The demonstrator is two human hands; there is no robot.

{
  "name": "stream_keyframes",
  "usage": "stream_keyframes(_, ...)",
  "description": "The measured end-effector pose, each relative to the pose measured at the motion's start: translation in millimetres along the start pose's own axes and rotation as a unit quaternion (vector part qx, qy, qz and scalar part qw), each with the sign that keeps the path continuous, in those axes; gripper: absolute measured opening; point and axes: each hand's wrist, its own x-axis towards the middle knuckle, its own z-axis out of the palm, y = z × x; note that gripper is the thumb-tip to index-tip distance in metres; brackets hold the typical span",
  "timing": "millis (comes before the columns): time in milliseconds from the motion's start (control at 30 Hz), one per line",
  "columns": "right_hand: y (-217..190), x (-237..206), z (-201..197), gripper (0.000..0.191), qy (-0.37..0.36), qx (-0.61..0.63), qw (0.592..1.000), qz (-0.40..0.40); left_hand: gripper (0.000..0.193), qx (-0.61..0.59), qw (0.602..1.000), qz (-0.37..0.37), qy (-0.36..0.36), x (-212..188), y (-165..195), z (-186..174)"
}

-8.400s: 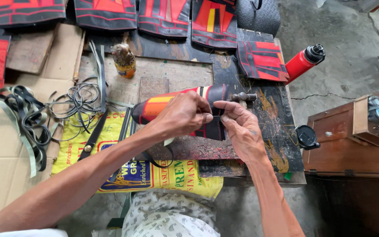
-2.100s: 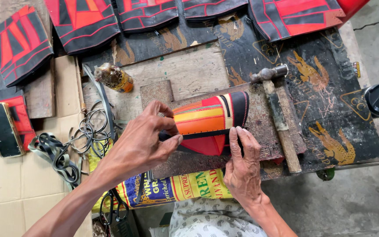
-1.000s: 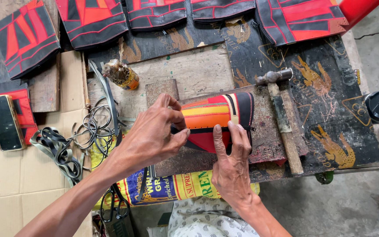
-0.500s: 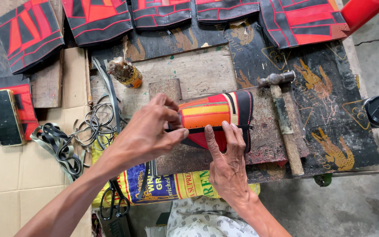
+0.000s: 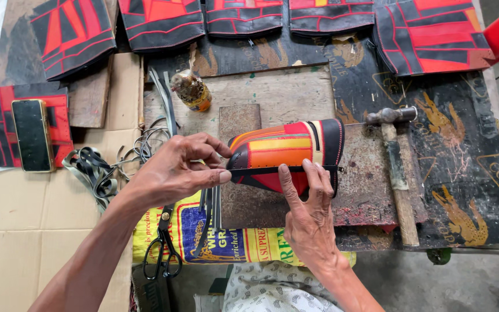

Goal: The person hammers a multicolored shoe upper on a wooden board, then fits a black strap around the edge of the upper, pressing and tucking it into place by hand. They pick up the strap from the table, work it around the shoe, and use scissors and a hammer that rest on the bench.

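Note:
A curved pouch of red, orange and yellow leather panels with black trim and a zipper (image 5: 287, 151) lies on the worn wooden board (image 5: 284, 98). My left hand (image 5: 174, 170) pinches the pouch's left end between thumb and fingers. My right hand (image 5: 307, 216) rests below it, with the fingers pressing along the black zipper edge.
A hammer (image 5: 397, 162) lies right of the pouch. Black scissors (image 5: 164, 248) lie on a printed yellow sack (image 5: 226, 242). Several red-and-black panels (image 5: 428, 34) line the far edge. A glue-stained bottle (image 5: 190, 89), black straps (image 5: 90, 170), a phone (image 5: 33, 134) and cardboard (image 5: 41, 231) are at the left.
The hammer was put down. My right hand slid left along the zipper edge, and my left hand keeps gripping the pouch's left end.

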Motion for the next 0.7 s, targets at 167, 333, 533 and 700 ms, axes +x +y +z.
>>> stream_keyframes(167,-1,2,-1,0.101,-0.006,-0.004,1.0,-0.003,0.024,0.012,1.0,-0.001,0.0,5,-5,-3)
stream_keyframes(333,-10,9,-1,0.098,-0.005,0.0,1.0,-0.007,0.02,0.014,1.0,0.027,-0.001,11,-10,-5)
stream_keyframes(533,-6,34,-8,0.091,-0.001,0.012,1.0,-0.027,0.023,-0.049,0.997,0.058,-0.007,29,-11,-14)
stream_keyframes(700,-7,41,-8,0.089,0.003,0.005,1.0,-0.029,0.022,-0.038,0.998,0.046,-0.028,38,-11,-19)
